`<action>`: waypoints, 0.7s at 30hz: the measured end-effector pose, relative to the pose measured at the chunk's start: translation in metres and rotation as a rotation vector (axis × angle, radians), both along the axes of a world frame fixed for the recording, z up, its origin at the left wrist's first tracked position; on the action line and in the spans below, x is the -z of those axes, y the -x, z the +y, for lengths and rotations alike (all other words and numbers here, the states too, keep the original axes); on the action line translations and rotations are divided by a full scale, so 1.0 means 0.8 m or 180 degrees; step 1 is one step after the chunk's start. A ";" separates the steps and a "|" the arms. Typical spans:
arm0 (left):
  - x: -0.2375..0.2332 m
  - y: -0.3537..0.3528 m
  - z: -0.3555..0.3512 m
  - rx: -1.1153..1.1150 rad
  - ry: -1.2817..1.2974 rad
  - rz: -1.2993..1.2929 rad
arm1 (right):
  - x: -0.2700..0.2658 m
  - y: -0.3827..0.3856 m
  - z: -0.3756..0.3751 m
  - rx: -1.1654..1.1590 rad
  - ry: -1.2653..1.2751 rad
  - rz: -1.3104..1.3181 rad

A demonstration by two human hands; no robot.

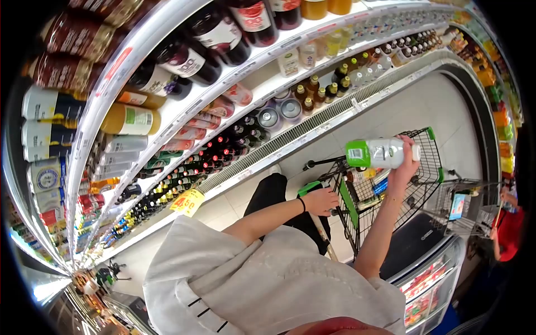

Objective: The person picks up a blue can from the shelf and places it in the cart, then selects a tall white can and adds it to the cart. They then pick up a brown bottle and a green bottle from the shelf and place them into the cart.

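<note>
My right hand [406, 163] is wrapped round the neck end of a clear bottle [385, 153] with a green label, held sideways above the shopping cart [427, 163]. The bottle's white cap sticks out past my fingers. My left hand [320, 202], with a black band at the wrist, is closed on the cart's handle [310, 188]; its fingertips are partly hidden. Several packaged items, one of them blue [381, 186], lie in the wire basket below the bottle.
Curved shelves [312, 125] of bottles and cans run along the left and top. A yellow price tag [187, 202] hangs at the shelf edge. Another wire cart [466, 207] stands at the right, near a person in red [509, 231]. A freezer case [432, 287] is at lower right.
</note>
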State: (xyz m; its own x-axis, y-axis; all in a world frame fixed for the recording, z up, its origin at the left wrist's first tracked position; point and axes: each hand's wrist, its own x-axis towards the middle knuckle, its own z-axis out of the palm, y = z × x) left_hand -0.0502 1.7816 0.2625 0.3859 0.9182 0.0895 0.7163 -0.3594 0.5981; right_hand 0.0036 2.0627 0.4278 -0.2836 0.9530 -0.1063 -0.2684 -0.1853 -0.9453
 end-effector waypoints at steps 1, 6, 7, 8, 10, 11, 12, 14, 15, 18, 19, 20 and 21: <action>-0.004 0.002 0.000 -0.0068 -0.0028 -0.0012 | -0.005 0.025 -0.008 -0.0087 -0.0063 0.0039; -0.013 0.007 -0.011 -0.0602 0.0576 -0.0932 | -0.026 0.132 -0.061 -0.0584 -0.0146 0.0010; -0.018 0.010 -0.008 -0.0638 0.0579 -0.0957 | -0.027 0.149 -0.071 -0.0662 -0.0060 0.0110; -0.021 0.018 -0.001 -0.1200 0.1047 -0.1783 | -0.025 0.165 -0.079 -0.0762 -0.0055 0.0154; -0.016 0.047 0.007 -0.2139 0.1448 -0.4133 | -0.016 0.191 -0.088 -0.1002 -0.0186 0.0007; -0.008 0.069 0.007 -0.2460 0.1311 -0.5656 | -0.012 0.203 -0.089 -0.1030 -0.0185 -0.0008; -0.027 0.100 0.005 -0.3032 0.1255 -0.6309 | -0.013 0.215 -0.096 -0.1169 -0.0216 -0.0020; -0.082 0.161 -0.002 -0.3974 0.0983 -0.7214 | -0.019 0.236 -0.114 -0.1335 -0.0254 -0.0034; -0.094 0.189 -0.002 -0.4295 0.0723 -0.7463 | -0.015 0.246 -0.119 -0.1354 -0.0242 -0.0053; -0.091 0.246 -0.011 -0.3623 0.0319 -0.6991 | -0.008 0.276 -0.130 -0.1541 -0.0440 0.0028; -0.081 0.256 -0.008 -0.3640 0.0311 -0.7009 | -0.014 0.286 -0.136 -0.1560 -0.0433 0.0013; -0.071 0.265 -0.006 -0.3680 0.0419 -0.6830 | -0.019 0.297 -0.142 -0.1696 -0.0404 -0.0091; -0.066 0.273 -0.005 -0.3725 0.0544 -0.6650 | -0.017 0.304 -0.146 -0.1827 -0.0363 -0.0201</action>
State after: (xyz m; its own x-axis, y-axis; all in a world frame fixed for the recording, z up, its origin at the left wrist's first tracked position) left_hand -0.2684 1.7776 0.3153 -0.5426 0.6377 -0.5467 -0.8301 -0.3072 0.4654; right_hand -0.2399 1.9462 0.4416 -0.7539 0.6554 -0.0456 -0.0977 -0.1805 -0.9787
